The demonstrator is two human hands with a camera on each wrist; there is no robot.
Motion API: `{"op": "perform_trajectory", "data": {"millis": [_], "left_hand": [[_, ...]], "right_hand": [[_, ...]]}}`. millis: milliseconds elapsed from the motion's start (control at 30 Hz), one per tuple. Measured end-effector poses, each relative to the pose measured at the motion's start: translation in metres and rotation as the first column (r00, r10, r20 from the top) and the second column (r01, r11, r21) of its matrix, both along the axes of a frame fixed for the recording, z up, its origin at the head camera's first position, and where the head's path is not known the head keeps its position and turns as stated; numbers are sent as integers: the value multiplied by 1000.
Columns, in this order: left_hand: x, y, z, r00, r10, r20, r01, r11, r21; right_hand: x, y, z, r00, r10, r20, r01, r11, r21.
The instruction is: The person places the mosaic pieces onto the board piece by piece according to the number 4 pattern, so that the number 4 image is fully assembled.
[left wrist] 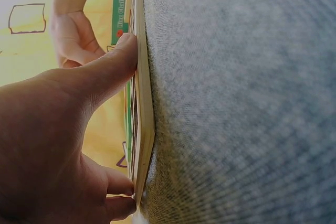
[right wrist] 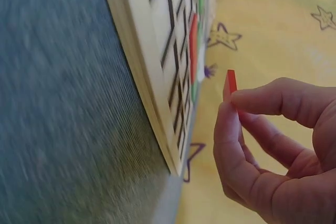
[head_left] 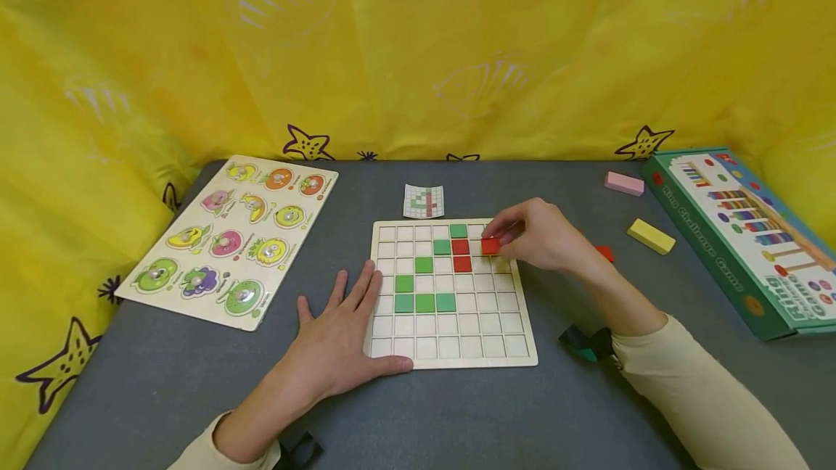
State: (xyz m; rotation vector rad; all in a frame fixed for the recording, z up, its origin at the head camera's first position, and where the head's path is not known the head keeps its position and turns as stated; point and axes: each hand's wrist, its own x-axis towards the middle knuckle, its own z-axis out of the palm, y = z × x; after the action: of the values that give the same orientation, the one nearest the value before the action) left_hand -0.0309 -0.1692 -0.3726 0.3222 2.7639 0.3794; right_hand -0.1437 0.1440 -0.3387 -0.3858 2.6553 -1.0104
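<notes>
A white gridded board (head_left: 532,343) lies on the grey table. Several green square tiles (head_left: 424,302) form a bent line on it, with two red tiles (head_left: 461,264) at upper right. My left hand (head_left: 336,350) rests with fingers spread and straight at the board's left side, its thumb (left wrist: 118,59) on the front edge. Between thumb and fingertips my right hand (head_left: 545,236) pinches a red square tile (right wrist: 231,82), held above the board's upper right cells and apart from its surface. Just behind the board lies a small pattern card (head_left: 423,201).
A fruit puzzle board (head_left: 248,318) lies at left. To the right are a pink block (head_left: 623,183), a yellow block (head_left: 651,236) and a green game box (head_left: 738,252). Another red piece (head_left: 605,253) shows partly behind my right forearm. Yellow cloth (head_left: 392,56) hangs behind the table.
</notes>
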Motion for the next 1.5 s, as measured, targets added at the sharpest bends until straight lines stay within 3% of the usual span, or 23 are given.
{"op": "perform_trajectory", "data": {"millis": [633, 1067, 1500], "left_hand": [[1, -1, 2, 1000, -1, -2, 1, 1000, 3], [0, 1, 0, 1000, 6, -2, -6, 1000, 3], [-1, 1, 0, 1000, 6, 4, -6, 1000, -2]], "right_hand": [[11, -29, -16, 989, 102, 102, -99, 994, -38], [18, -36, -15, 978, 196, 71, -194, 980, -32], [18, -40, -14, 978, 202, 43, -203, 979, 15]]}}
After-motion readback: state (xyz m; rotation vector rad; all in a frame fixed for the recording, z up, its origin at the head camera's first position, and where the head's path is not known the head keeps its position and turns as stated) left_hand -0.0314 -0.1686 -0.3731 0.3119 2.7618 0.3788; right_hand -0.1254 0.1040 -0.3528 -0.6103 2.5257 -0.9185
